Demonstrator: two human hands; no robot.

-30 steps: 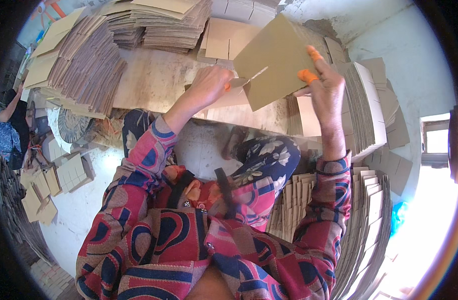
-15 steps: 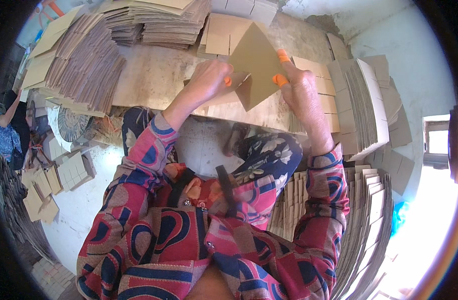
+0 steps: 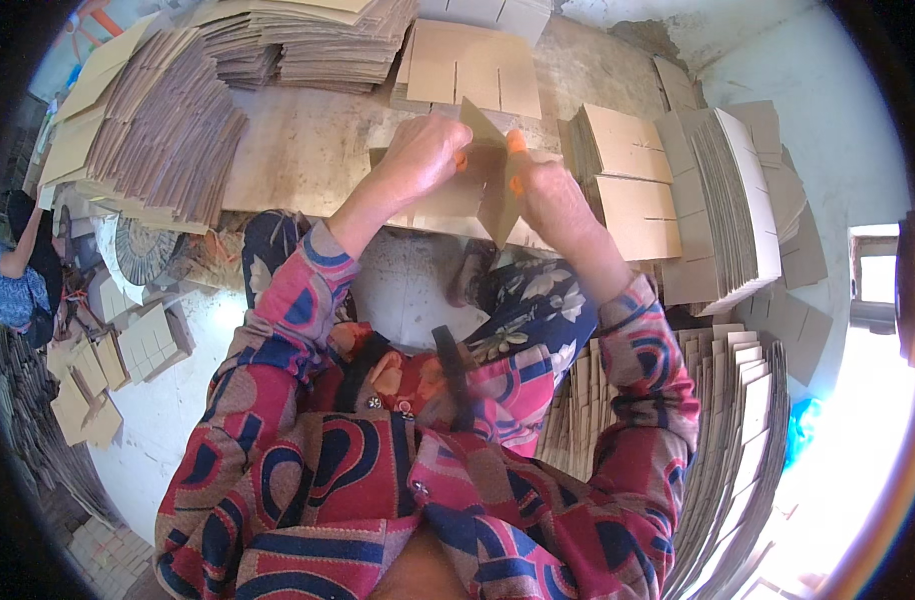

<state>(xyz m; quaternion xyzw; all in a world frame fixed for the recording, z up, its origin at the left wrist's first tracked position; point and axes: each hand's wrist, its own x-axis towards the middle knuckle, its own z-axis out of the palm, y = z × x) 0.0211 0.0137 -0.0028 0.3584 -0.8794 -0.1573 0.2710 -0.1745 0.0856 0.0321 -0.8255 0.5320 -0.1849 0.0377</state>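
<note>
My left hand (image 3: 425, 158) is closed on slotted cardboard dividers (image 3: 433, 208) that stand spread at angles over the table edge. Facing it, my right hand (image 3: 556, 196) pinches another cardboard divider (image 3: 490, 190), which is tilted and turned nearly edge-on. This one meets the pieces under my left hand; whether its slot is engaged I cannot tell. Orange covers sit on fingertips of both hands. To the right of my right hand lie two stacks of slotted cardboard sheets (image 3: 628, 143). Beyond my hands is another slotted stack (image 3: 473, 66).
Tall cardboard piles (image 3: 163, 125) fill the table's left and far side. Upright sheets (image 3: 743, 205) lean near the right wall. Assembled dividers (image 3: 728, 430) stand beside my right arm. At far left a person (image 3: 20, 260) works among floor-level cardboard (image 3: 150, 342).
My right hand has moved left and slightly down toward my left hand. Its cardboard divider has turned from broad-side to nearly edge-on. My left hand has hardly shifted.
</note>
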